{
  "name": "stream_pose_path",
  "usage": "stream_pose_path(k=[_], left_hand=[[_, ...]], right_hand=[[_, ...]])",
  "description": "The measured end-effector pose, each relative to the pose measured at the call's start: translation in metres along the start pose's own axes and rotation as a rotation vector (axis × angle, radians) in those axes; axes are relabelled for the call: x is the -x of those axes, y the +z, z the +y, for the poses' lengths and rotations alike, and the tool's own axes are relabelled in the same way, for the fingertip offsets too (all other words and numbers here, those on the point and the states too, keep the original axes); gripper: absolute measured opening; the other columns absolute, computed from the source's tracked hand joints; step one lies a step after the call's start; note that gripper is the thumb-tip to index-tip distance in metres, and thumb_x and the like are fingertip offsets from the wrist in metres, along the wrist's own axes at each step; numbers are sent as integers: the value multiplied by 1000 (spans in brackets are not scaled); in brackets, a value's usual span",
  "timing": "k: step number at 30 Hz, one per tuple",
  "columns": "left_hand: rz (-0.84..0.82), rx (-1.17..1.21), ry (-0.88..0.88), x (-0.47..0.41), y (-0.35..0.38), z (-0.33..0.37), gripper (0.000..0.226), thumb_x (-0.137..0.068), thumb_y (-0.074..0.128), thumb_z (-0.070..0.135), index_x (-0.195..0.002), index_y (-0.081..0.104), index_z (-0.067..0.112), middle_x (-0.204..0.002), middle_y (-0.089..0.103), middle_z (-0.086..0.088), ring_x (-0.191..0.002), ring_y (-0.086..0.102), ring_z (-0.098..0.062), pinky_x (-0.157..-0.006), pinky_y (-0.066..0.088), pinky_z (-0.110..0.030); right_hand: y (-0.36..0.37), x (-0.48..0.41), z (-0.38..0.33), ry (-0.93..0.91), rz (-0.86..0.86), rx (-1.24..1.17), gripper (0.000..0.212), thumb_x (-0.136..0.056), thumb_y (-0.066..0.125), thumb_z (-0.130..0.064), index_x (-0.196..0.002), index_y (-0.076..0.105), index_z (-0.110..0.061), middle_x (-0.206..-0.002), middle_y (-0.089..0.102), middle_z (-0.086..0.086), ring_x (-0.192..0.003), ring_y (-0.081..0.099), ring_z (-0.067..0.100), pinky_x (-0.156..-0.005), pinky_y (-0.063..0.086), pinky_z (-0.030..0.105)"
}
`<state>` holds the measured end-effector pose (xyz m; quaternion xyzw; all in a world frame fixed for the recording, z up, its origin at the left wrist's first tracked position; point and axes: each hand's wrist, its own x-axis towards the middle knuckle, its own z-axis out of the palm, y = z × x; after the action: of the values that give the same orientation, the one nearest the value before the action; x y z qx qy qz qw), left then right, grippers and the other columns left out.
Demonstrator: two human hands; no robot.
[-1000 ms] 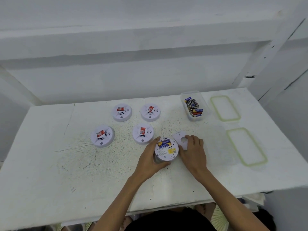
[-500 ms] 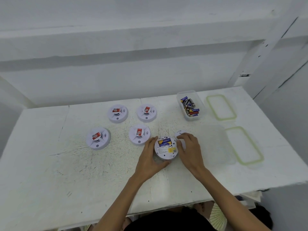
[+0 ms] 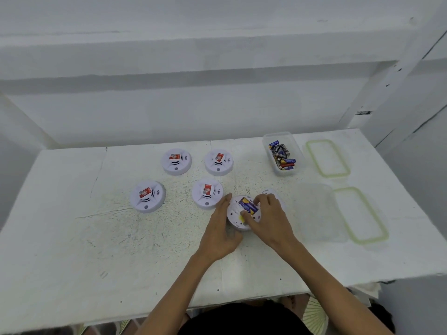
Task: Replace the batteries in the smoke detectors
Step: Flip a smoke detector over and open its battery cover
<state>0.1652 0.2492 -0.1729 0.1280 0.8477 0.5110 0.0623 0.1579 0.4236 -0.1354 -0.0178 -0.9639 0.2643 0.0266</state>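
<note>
Nearest the bench's (image 3: 96,238) front edge, at its middle, both hands work one upturned detector (image 3: 233,211). The left hand (image 3: 221,232) curls round the rim at nine o'clock, a closed grip that steadies the shell. The right hand (image 3: 271,221) comes in from four o'clock. Its grip is narrowed to a pinch, with thumb and fingertips either side of the blue batteries (image 3: 246,205) in the open bay. Whether they are seated or half lifted cannot be told.

The loose cover (image 3: 269,191) lies just behind the right hand at one o'clock, mostly hidden. At ten o'clock a closed detector sits just beside the left fingertips. It is one of four closed detectors (image 3: 207,194) spread from nine to eleven o'clock.

Well out at three o'clock is a faint empty tub (image 3: 316,211) with a lid (image 3: 360,213) beside it. Farther off at one o'clock are a tub (image 3: 277,135) of cells (image 3: 281,155) and a second lid (image 3: 327,157).

The risks, as I judge them:
- A sprung battery may pop free of so light a pinch and roll off the front edge.
- A hard pull may skid the shell, since the left hand holds only one side.
- The right wrist may sweep the cover away unseen.
- Old cells may get mixed with those in the tub — nothing marks which is which.
</note>
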Motion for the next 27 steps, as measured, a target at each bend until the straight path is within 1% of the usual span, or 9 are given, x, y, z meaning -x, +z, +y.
stream_pose_path(k=[3, 5, 9, 11, 14, 17, 21, 23, 27], left_hand=[[45, -1, 13, -1, 0, 6, 101, -70, 85, 53, -152, 33, 25, -153, 32, 15, -142, 36, -2, -113, 40, -22], [75, -45, 38, -2, 1, 6, 100, -66, 89, 54, -148, 43, 19, -144, 33, 9, -132, 42, -2, -105, 45, -15], [103, -65, 1, -5, 2, 2, 99, -73, 89, 44, -153, 37, 17, -144, 33, 7, -133, 34, 12, -102, 38, -4], [77, -57, -15, -7, 2, 1, 97, -78, 85, 39, -156, 31, 18, -156, 32, 7, -142, 26, 12, -110, 35, -8], [23, -60, 12, -9, 6, 0, 96, -80, 75, 37, -158, 25, 13, -163, 28, 3, -152, 22, -7, -120, 33, -24], [32, -39, -28, -18, 9, 4, 96, -78, 83, 39, -155, 30, 13, -159, 31, 5, -147, 25, -1, -114, 28, -10], [19, -24, -19, -30, 11, 8, 94, -78, 86, 38, -152, 33, 14, -149, 33, 14, -140, 29, 2, -113, 27, -11], [16, -39, 14, -35, 12, 9, 94, -78, 85, 42, -152, 34, 13, -150, 34, 11, -140, 28, 3, -114, 24, -7], [-4, -86, 35, -43, 16, 11, 97, -79, 76, 60, -153, 32, 14, -157, 36, -1, -143, 32, -6, -115, 26, -13]], right_hand=[[0, -2, -1, -73, -1, -47, 52, -83, 70, -53, -116, 54, -16, -114, 50, -1, -98, 52, 11, -73, 50, 18], [-2, -5, 0, -113, -58, -86, 48, -84, 68, -51, -116, 52, -19, -117, 51, -3, -98, 54, 10, -76, 51, 19], [-4, -9, 2, -66, -138, -105, 48, -86, 66, -53, -120, 50, -23, -118, 56, -3, -96, 53, 9, -82, 52, 22], [-5, -10, 4, -61, -104, -90, 48, -85, 67, -54, -118, 51, -22, -115, 55, -2, -97, 53, 11, -81, 53, 24], [-8, -11, 5, -73, -84, -35, 48, -85, 65, -57, -117, 50, -23, -111, 54, -2, -95, 53, 12, -77, 54, 25], [-11, -15, 2, -84, -110, 20, 50, -86, 60, -60, -119, 48, -24, -106, 53, -4, -94, 51, 14, -76, 51, 27], [-14, -27, 2, -104, -117, 136, 40, -93, 51, -51, -120, 47, -22, -100, 52, 0, -91, 48, 18, -71, 50, 31], [-16, -35, 3, -103, -87, 171, 28, -98, 46, -40, -116, 50, -19, -96, 51, 1, -85, 47, 19, -64, 45, 30], [-21, -50, 2, -101, -76, 215, 18, -100, 42, -29, -105, 51, -14, -83, 45, 1, -72, 46, 20, -57, 36, 30]])
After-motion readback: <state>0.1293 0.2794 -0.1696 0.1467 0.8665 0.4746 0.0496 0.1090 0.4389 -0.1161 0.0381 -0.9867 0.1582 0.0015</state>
